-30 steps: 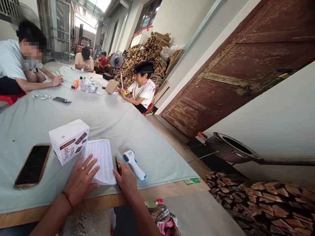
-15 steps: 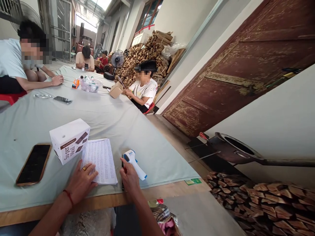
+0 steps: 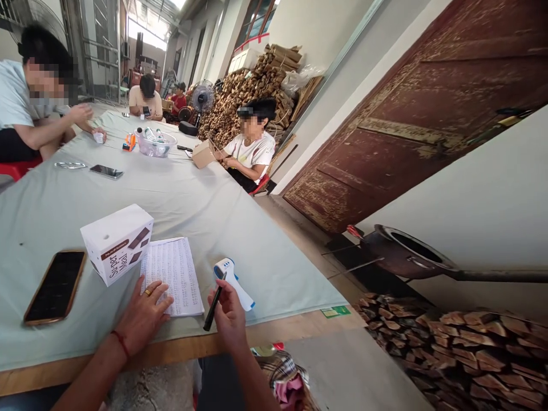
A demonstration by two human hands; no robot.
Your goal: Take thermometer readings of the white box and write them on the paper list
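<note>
The person's two hands are apart, with the written sheet of paper (image 3: 174,268) lying mostly between and just beyond them. The left hand (image 3: 145,317) rests with fingers spread over the paper's lower left part, a gold ring (image 3: 148,292) on one finger and a red cord (image 3: 120,344) round the wrist. I can't tell how firmly it presses. The right hand (image 3: 230,315), just past the paper's right edge, pinches a black pen (image 3: 213,310) between thumb and fingers. The pen slants, its thick end down toward the near edge of the table (image 3: 188,208) and its thin end up by the white and blue thermometer (image 3: 240,291). That thermometer lies right behind the right hand; from here I can't make out whether they touch.

Beyond the left hand, against the paper's left side, stands a white box (image 3: 116,245) with brown print. Farther out to the left of that hand, a phone (image 3: 55,286) in a brown case lies face up.

Well ahead of both hands, a clear basket (image 3: 154,149) holds bottles (image 3: 149,135). Away past the right hand, a co-worker (image 3: 252,149) in a spattered white shirt sits beside a cardboard box (image 3: 204,154).
</note>
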